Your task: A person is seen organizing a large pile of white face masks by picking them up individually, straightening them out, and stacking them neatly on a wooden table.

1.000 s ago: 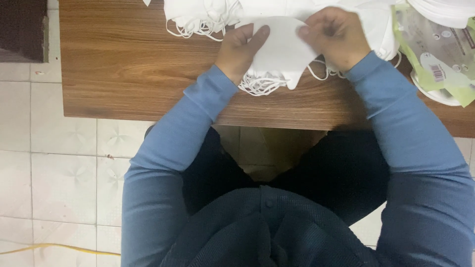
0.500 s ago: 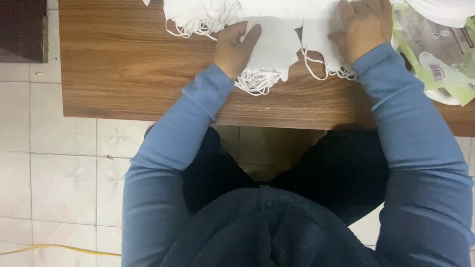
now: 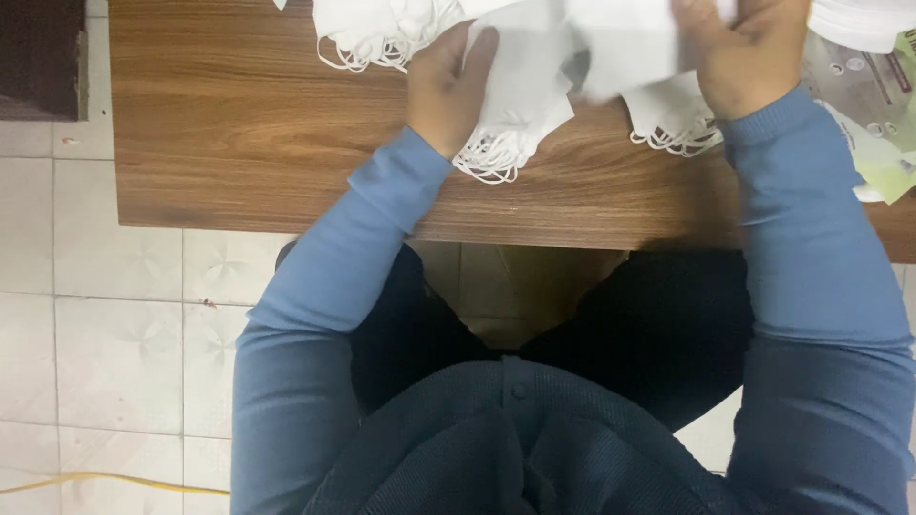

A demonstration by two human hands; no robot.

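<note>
Masks lie between both hands: the left hand point(image 3: 448, 86) presses flat, open, on a white stack of masks point(image 3: 515, 105). The right hand point(image 3: 749, 52) pinches a blurred white mask point(image 3: 630, 48), which stretches leftward toward the stack, near the table's point(image 3: 248, 124) far edge.

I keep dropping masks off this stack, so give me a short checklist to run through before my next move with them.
1. Left hand pinning the mask stack: ok, it rests flat on it.
2. Right hand gripping a mask: cannot tell, the mask is blurred.
3. Stack fully on the table: ok.
4. Ear loops free of tangles: cannot tell, they bunch together.
5. Loose pile apart from the stack: not ok, they touch.
</note>
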